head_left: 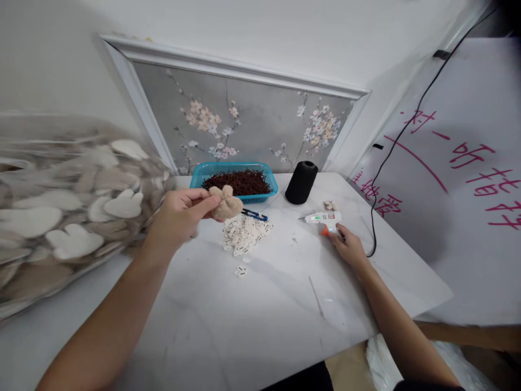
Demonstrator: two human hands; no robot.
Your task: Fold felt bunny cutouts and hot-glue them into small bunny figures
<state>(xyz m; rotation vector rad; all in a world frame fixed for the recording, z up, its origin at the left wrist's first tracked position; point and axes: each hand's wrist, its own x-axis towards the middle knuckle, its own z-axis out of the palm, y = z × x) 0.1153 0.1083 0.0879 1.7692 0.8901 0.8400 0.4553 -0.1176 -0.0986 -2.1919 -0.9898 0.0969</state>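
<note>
My left hand [185,217] pinches a small beige plush bunny-head piece [228,206], held up above the table in front of a blue basket. At the right, my right hand [348,243] is wrapped round the handle of a white hot glue gun [325,218] with an orange trigger. Its nozzle points left, toward the middle of the table. Below the plush piece lies a heap of small white printed tags [246,234], with a few loose tags [240,271] nearer me. A blue-handled cutting tool [255,215] rests behind the heap, partly hidden.
The blue basket [273,187] holds dark brown strips. Beside it stands a black thread cone [302,182]. A large clear bag [81,217] of plush pieces fills the left. A small beige bundle [330,205] lies behind the glue gun. A black cord [374,187] hangs at right.
</note>
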